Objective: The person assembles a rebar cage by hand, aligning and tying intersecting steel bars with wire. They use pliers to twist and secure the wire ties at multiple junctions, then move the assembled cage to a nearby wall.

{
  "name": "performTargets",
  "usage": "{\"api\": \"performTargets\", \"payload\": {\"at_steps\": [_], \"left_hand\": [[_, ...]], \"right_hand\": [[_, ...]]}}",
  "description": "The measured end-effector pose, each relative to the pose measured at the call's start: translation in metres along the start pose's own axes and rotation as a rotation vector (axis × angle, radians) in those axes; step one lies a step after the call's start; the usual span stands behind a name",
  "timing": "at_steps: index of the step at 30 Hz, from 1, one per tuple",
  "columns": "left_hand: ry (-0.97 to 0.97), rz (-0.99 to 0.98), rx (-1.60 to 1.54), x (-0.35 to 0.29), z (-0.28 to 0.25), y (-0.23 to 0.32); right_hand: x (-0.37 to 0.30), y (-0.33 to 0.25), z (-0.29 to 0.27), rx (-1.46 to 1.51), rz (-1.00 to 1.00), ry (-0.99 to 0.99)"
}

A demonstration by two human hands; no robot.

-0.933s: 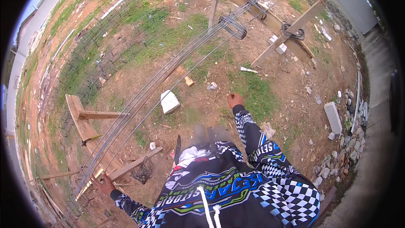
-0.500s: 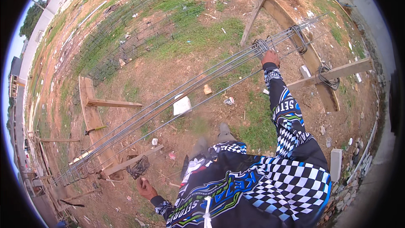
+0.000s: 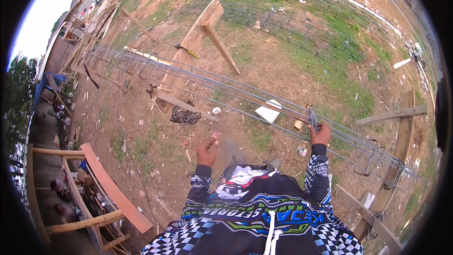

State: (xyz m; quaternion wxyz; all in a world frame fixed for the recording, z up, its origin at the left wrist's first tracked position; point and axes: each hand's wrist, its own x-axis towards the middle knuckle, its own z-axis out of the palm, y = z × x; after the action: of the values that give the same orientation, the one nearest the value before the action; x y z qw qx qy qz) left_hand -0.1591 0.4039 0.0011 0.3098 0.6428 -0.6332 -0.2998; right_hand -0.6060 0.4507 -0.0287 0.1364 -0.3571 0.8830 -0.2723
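Long thin steel rebar rods (image 3: 245, 92) run across in front of me, resting on two wooden stands. My right hand (image 3: 321, 134) is closed around a small bunch of bent steel stirrups (image 3: 312, 115) that hang on the rods. Free of the rods, my left hand (image 3: 206, 152) hovers over the ground with nothing seen in it and its fingers loosely curled apart. Nearest to it is a dark tangled bundle (image 3: 185, 114) by the left stand's crosspiece. More stirrups (image 3: 373, 156) sit along the rods to the right, and others toward the far left end.
The left stand's plank (image 3: 193, 42) carries a yellow-handled tool (image 3: 186, 50). The right stand's plank (image 3: 403, 137) has a wire coil (image 3: 376, 222) by its crosspiece. A white block (image 3: 268, 111) lies under the rods. A timber frame (image 3: 115, 186) with people beyond it stands at lower left.
My view has turned to the left. My right hand has drawn the bunch of stirrups along the rods, away from the right stand toward the middle. The left hand remains off the rods.
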Motion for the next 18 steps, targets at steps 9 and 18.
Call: {"api": "performTargets", "payload": {"at_steps": [9, 18], "left_hand": [[0.208, 0.246, -0.015, 0.127, -0.105, 0.017], [0.341, 0.254, -0.093, 0.265, -0.232, -0.057]], "right_hand": [[-0.009, -0.252, 0.157, -0.069, -0.540, -0.216], [-0.027, -0.358, 0.239, -0.363, -0.588, -0.284]]}}
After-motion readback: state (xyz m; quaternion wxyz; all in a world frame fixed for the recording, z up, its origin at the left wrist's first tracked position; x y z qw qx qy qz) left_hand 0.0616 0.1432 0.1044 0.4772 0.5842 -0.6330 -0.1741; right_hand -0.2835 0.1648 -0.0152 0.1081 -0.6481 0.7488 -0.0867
